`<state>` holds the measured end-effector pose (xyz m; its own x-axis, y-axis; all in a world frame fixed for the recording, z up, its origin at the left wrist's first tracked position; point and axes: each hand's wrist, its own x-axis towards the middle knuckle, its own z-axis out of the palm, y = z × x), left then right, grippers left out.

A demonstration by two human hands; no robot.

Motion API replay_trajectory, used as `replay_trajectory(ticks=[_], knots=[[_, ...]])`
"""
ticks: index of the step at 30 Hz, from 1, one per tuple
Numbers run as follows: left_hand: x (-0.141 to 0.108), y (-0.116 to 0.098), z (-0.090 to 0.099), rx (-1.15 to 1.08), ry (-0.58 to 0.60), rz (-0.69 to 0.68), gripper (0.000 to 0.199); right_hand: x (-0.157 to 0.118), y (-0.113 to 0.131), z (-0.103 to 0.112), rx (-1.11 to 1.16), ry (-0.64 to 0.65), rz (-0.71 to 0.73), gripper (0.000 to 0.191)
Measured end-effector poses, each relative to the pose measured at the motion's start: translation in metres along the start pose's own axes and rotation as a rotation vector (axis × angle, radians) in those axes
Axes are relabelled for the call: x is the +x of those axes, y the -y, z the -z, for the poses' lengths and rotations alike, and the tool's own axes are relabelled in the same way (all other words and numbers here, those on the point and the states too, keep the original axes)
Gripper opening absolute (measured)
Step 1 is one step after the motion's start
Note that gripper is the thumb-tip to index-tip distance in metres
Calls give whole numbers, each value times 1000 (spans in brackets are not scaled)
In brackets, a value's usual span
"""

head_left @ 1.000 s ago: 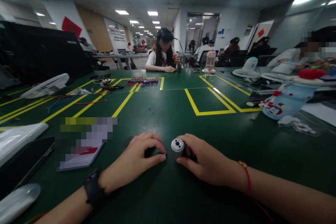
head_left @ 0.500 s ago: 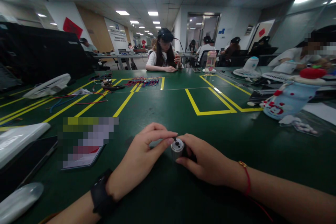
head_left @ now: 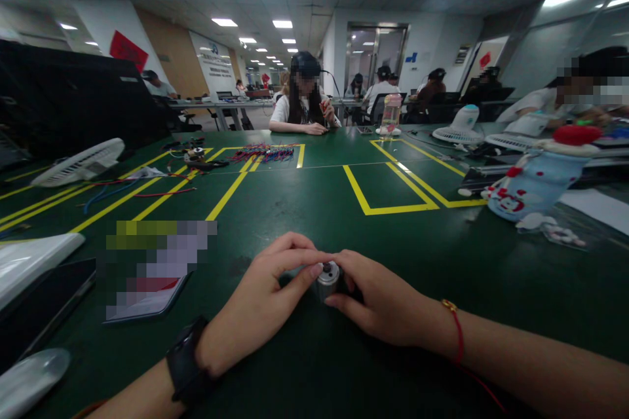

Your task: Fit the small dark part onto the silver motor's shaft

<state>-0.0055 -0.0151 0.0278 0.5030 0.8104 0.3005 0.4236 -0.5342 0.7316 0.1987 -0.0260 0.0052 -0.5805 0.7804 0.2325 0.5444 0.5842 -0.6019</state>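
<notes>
A small silver cylindrical motor (head_left: 327,288) stands upright on the green table in front of me. My right hand (head_left: 376,298) grips it from the right, with thumb and fingers around its side. My left hand (head_left: 280,288) is closed in a pinch at the motor's top face, thumb and index fingertip around a tiny dark piece (head_left: 327,268) near the centre. That piece is too small to name. A dark hole shows beside it. The index fingertips of both hands meet behind the motor's top.
Left of my hands lie a plastic-sleeved card (head_left: 170,301), a phone-like black slab (head_left: 46,304) and a white mouse (head_left: 34,376). Wire bundles (head_left: 263,153) lie farther back. A blue cup (head_left: 535,183) stands at right. A co-worker (head_left: 304,98) sits opposite.
The pinching left fingertips have come down slightly onto the motor's top, and the right index finger now reaches over to meet them. The whole view has shifted a little.
</notes>
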Motion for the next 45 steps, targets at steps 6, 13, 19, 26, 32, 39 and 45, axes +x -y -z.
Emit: replay_trajectory(ticks=[6,13,19,26,32,39,45], knots=[[-2,-1,0,-12,2,15,28,0,0,0,3,-7,9,26],[-6,0,3,-28,2,26,26,0,1,1,8,-4,17,26],[-8,4,7,-47,-41,50,22,0,2,2,17,7,-7,26],[-5,25,13,-203,-128,347,19,0,4,4,2,25,-41,28],[-5,46,11,-568,-251,437,20,-1,4,4,7,27,-50,31],[-8,49,11,-588,-245,437,20,-1,3,3,15,29,-54,30],[-8,45,12,-481,-189,435,19,-1,1,2,12,30,-62,30]])
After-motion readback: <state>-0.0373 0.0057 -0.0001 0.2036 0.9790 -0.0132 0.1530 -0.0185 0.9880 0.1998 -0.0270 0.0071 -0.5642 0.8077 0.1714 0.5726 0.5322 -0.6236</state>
